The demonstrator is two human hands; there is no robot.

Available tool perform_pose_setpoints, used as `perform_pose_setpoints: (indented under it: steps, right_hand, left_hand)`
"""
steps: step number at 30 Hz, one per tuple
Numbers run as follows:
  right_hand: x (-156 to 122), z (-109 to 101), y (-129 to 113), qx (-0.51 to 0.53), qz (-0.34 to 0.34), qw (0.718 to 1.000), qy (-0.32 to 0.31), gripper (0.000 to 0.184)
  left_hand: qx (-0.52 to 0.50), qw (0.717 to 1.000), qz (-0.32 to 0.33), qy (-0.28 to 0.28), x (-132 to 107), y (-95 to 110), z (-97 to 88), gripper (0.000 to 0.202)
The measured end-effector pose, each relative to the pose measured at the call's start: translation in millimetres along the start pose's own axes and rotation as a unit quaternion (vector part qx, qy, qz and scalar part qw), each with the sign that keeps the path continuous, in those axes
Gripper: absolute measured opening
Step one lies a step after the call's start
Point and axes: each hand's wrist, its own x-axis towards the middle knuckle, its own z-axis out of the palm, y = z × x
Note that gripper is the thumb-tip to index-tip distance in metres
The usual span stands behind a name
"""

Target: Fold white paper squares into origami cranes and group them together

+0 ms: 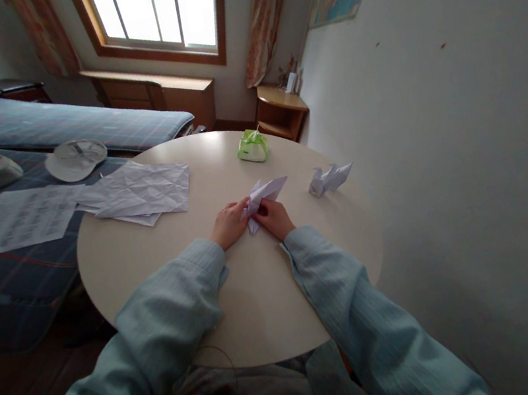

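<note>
Between my two hands is a folded white paper figure point(267, 191), its pointed end angled up to the right and another tip sticking out below my fingers. My left hand point(232, 222) pinches it from the left side. On the right, my right hand point(274, 217) grips its lower part with bent fingers. The fingertips partly cover the folds, so the figure's exact shape is hidden. Another folded paper figure point(330, 179), with several points, stands on the table to the right, apart from my hands.
A round pale table point(263, 318) lies under my forearms. Creased paper sheets point(147, 188) are at its left, a green tissue pack point(252, 146) at its far side. Beyond the left edge, a bed point(3, 292) bears printed sheets point(29, 218) and a white cap point(75, 162). A wall rises at right.
</note>
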Motion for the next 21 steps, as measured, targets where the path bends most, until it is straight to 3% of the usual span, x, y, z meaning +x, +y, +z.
perform_pose_setpoints:
  steps: [8, 21]
  right_hand:
    - [-1.5, -4.4, -3.4, -0.043, 0.052, 0.998, -0.004, 0.022]
    - [2.2, -2.6, 1.5, -0.056, -0.021, 0.996, -0.071, 0.018]
  left_hand:
    - [0.005, 1.0, 0.011, 0.005, 2.0, -2.2, 1.9, 0.043]
    - [-0.033, 0.999, -0.02, 0.019, 0.4, 2.8, -1.9, 0.043]
